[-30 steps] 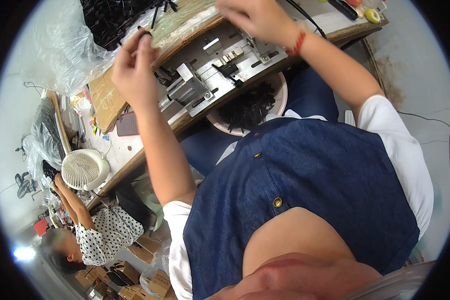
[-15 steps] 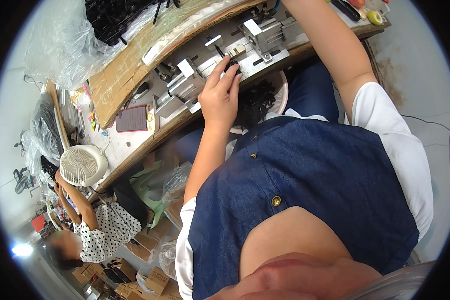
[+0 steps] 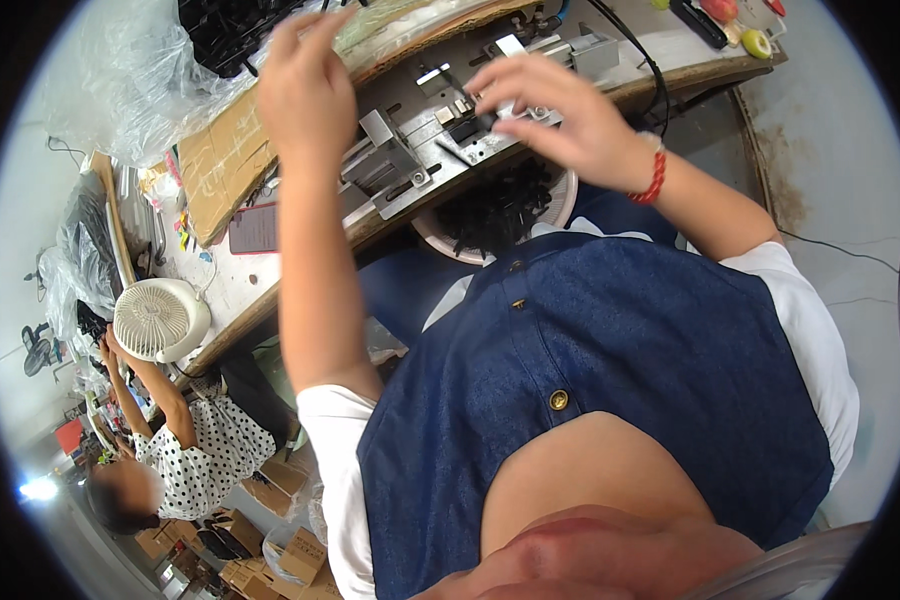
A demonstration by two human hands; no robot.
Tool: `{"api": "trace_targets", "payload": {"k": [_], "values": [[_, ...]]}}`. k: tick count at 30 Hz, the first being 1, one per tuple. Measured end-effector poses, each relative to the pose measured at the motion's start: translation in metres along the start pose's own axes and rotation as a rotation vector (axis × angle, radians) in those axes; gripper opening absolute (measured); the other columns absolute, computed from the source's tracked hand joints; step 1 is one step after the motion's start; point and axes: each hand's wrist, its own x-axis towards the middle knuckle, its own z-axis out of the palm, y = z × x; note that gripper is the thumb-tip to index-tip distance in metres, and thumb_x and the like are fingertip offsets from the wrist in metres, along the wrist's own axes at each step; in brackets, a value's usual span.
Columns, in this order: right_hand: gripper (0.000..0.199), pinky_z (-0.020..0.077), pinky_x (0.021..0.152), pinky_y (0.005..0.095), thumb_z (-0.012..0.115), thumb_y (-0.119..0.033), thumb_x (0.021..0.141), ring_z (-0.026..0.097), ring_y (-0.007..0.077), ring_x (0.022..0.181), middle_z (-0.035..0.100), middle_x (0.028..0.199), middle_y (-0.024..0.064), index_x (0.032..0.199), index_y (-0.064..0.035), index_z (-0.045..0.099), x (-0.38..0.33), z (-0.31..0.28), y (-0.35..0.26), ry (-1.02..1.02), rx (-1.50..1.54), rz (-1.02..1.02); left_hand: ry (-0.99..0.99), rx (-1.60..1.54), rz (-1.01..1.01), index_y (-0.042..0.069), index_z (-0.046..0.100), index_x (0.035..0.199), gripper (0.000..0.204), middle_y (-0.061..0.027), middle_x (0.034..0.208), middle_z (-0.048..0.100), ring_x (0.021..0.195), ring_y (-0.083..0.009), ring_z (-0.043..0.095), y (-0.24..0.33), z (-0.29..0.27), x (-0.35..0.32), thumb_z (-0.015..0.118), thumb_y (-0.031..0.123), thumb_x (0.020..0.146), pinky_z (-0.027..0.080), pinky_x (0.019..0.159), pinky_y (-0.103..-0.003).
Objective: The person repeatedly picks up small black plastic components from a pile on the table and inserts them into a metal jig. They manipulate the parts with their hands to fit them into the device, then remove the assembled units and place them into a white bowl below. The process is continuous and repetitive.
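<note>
My left hand (image 3: 305,85) is raised above the bench with its fingers apart, nothing visible in it, close to a clear plastic-covered sheet. Curled over the grey metal fixture (image 3: 400,165), my right hand (image 3: 560,110) has its fingertips down at small black and metal pieces; whether it grips one is hidden. A red bead bracelet (image 3: 654,175) circles that wrist. Below the bench edge, on my lap, sits a white bowl (image 3: 440,235) filled with small black parts.
A cardboard sheet (image 3: 220,165) and a dark phone-like slab (image 3: 255,228) lie left of the fixture. Clear bags of black parts (image 3: 140,70) pile at the back left. A white fan (image 3: 160,320) stands lower left, beside a person in a dotted top (image 3: 195,450). A black cable (image 3: 650,70) crosses the bench.
My left hand rose from the fixture near the bowl up toward the back of the bench. My right hand drew back from the far fixture to its near part.
</note>
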Motion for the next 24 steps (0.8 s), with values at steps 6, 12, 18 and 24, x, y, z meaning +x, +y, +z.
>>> {"api": "trace_targets", "payload": {"k": [6,12,18,24], "values": [[0.019,0.0514,0.098,0.0348,0.065,-0.008,0.089,0.056,0.0277,0.114,0.063,0.126,0.0074,0.107,-0.0037,0.066,-0.018,0.049,0.018,-0.102,-0.366,-0.082,-0.32,0.163,0.039,0.007,0.079,0.101,0.026,-0.0125,0.13,0.064,0.121,-0.0351,0.057,-0.054,0.008,0.052,0.067,0.002,0.08,0.05,0.101,-0.041],[0.023,0.0523,0.1,0.0384,0.065,-0.005,0.085,0.057,0.0297,0.116,0.063,0.129,0.0099,0.108,-0.0013,0.066,-0.019,0.052,0.023,-0.151,-0.471,-0.102,-0.377,0.154,0.336,0.012,0.076,0.106,0.024,-0.0104,0.123,0.067,0.113,-0.0341,0.062,-0.064,0.014,0.067,0.065,0.005,0.086,0.051,0.097,-0.041],[0.025,0.0509,0.099,0.0407,0.073,-0.016,0.088,0.058,0.0303,0.114,0.064,0.126,0.0102,0.108,-0.003,0.067,-0.007,0.047,0.021,-0.14,-0.416,-0.114,-0.35,0.114,0.239,0.013,0.066,0.111,0.017,-0.0066,0.104,0.074,0.093,-0.0289,0.072,-0.084,0.004,0.05,0.07,0.017,0.095,0.056,0.076,-0.04],[0.022,0.0487,0.089,0.041,0.071,-0.026,0.092,0.061,0.0271,0.105,0.067,0.108,0.0079,0.105,-0.0078,0.068,0.073,0.006,0.061,0.153,-0.428,-0.083,-0.012,-0.568,-0.38,0.004,0.07,0.11,0.018,-0.0044,0.095,0.076,0.082,-0.0152,0.074,-0.026,-0.008,0.002,0.075,0.007,0.093,0.056,0.066,-0.028]]}}
